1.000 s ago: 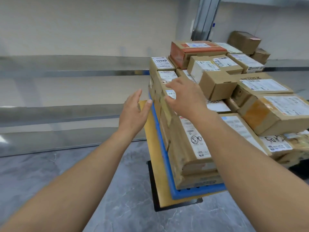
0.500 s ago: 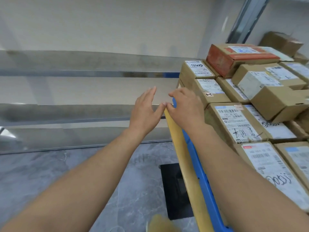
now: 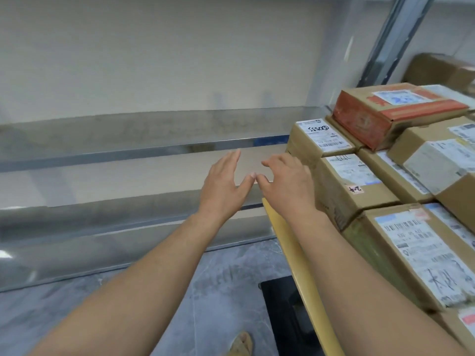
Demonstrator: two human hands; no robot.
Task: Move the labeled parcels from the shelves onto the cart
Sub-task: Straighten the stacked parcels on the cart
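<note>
Grey metal shelves (image 3: 128,152) run in two tiers across a pale wall (image 3: 167,60), with a slanted metal post (image 3: 385,39) rising at the right and a marbled grey floor (image 3: 218,291) below. At the right stands the cart (image 3: 290,242), of which a yellow edge shows, loaded with labeled parcels (image 3: 416,253) stacked close together in brown cardboard. Among them a red-orange box (image 3: 385,111) lies on top at the back, a box with a handwritten label (image 3: 318,140) sits at the far left corner of the stack, and just in front of it is a box marked "24" (image 3: 352,186). One more brown box (image 3: 442,70) sits on a shelf behind the cart, at the far right. Both bare arms reach forward over the floor. On the left hand (image 3: 223,186) the grip is spread, fingers straight and pointing toward the shelves. The right hand (image 3: 285,186) hovers over the cart's far corner, just beside the box marked "24", its grip loose, fingers gently bent around nothing; whether it touches the box cannot be told. The two thumb tips meet or nearly meet. Under the cart a black base (image 3: 288,317) shows, and a sandal (image 3: 241,343) peeks in at the bottom.
</note>
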